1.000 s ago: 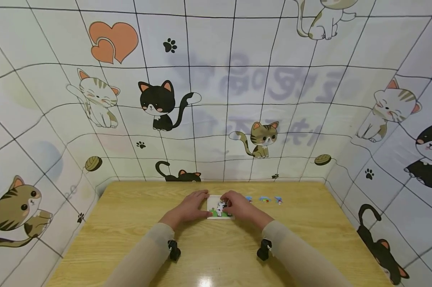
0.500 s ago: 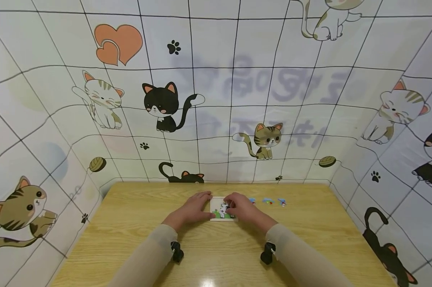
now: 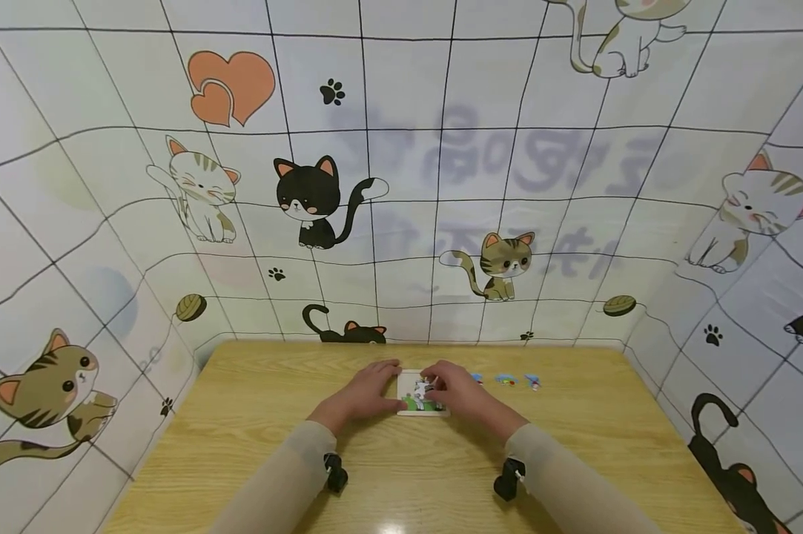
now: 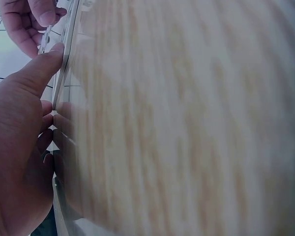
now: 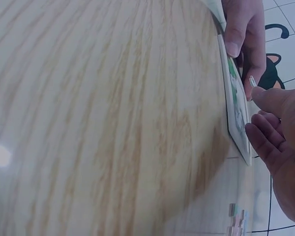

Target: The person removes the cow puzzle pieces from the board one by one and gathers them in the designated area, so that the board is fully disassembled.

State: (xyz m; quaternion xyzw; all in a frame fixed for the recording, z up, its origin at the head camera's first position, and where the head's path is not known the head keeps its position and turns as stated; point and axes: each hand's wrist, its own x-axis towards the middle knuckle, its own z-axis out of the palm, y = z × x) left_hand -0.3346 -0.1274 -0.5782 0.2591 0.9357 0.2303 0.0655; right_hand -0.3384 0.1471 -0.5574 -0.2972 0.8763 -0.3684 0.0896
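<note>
A small white-framed puzzle board (image 3: pixel 423 413) with a green grass picture lies on the wooden table between my hands. My left hand (image 3: pixel 368 391) rests at its left side, thumb (image 4: pixel 53 56) on the frame's near-left corner and the other fingers stretched toward the far-left corner. Over the board, my right hand (image 3: pixel 460 389) pinches a thin black-and-white puzzle piece (image 3: pixel 423 389) between thumb and fingers. The right wrist view shows the edge of this piece (image 5: pixel 252 81) held up above the board, its remaining fingers loosely bent. Part of the board is hidden under the right hand.
To the right of the board lie several loose puzzle pieces (image 3: pixel 506 380) with blue and red on them, one partly behind the right hand. The wooden table (image 3: pixel 254 415) ends at a cloth wall (image 3: pixel 401 222) printed with cats.
The head view has swung slightly left, so everything appears farther right. Both hands stay at the board; the pinched puzzle piece looks slightly turned under the right fingers.
</note>
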